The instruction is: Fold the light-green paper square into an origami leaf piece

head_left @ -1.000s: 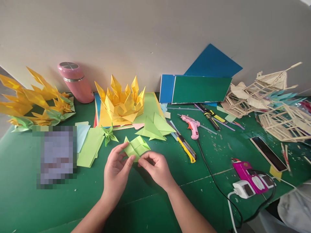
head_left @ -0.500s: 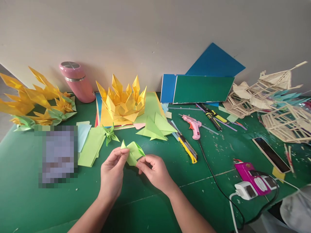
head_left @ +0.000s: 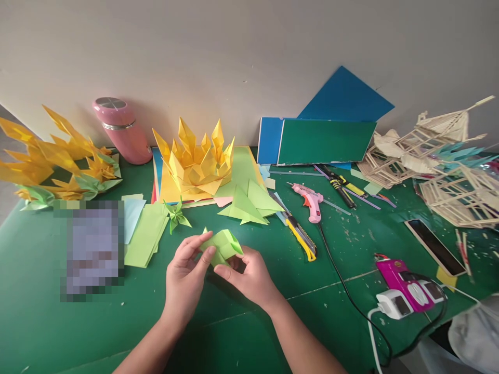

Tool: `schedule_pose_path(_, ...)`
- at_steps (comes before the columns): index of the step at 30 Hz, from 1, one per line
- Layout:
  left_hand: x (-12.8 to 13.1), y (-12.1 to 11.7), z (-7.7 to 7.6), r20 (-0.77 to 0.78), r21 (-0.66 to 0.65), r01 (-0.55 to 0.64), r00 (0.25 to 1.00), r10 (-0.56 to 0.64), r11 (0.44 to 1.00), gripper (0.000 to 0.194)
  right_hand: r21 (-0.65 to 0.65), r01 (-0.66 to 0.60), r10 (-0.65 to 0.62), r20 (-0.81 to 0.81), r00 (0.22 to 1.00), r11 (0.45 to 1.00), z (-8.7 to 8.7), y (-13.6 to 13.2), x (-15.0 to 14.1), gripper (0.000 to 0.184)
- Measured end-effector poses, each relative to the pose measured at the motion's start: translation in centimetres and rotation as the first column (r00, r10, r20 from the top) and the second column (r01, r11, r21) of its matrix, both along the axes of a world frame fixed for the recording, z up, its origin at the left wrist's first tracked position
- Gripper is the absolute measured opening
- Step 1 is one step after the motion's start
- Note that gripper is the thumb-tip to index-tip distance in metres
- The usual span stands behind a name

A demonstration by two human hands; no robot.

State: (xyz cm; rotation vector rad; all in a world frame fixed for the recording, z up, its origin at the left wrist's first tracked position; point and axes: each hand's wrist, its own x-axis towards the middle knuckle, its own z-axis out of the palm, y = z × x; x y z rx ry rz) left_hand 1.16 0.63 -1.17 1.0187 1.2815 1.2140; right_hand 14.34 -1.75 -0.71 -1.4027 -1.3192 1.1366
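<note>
A light green folded paper piece (head_left: 223, 245) is held just above the table between both hands. My left hand (head_left: 189, 272) pinches its left side, thumb in front and fingers behind. On its right side, my right hand (head_left: 249, 275) is closed with the thumb at the lower edge; its fingertips are partly hidden behind the paper. Beyond my left hand lies a small green paper flower (head_left: 178, 215), beside a stack of green paper sheets (head_left: 145, 236). Several folded green triangles (head_left: 249, 205) rest behind the held paper.
A yellow paper crown (head_left: 198, 166) stands at the back, another yellow crown (head_left: 58, 156) at left near a pink flask (head_left: 127, 132). Rightward lie a yellow cutter (head_left: 300, 239), a pink glue gun (head_left: 310, 200) with its cord, a power strip (head_left: 409, 285) and stick models (head_left: 424, 140).
The green folded paper has shifted slightly right and turned between my hands. My left hand has moved right, and its thumb now lies across the paper's front.
</note>
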Motion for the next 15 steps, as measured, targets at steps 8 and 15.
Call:
schedule_pose_path(8, -0.4, 0.8, 0.4, 0.149, -0.198, 0.035, 0.989, -0.005, 0.98, 0.043, -0.059, -0.017, 0.016, -0.015, 1.0, 0.998, 0.1, 0.1, 0.4, 0.018)
schedule_pose_path(15, -0.5, 1.0, 1.0, 0.198, -0.197, 0.01, 0.98, 0.03, 0.98, 0.04, -0.068, -0.02, 0.02, 0.007, 1.0, 0.997, 0.2, 0.1, 0.4, 0.017)
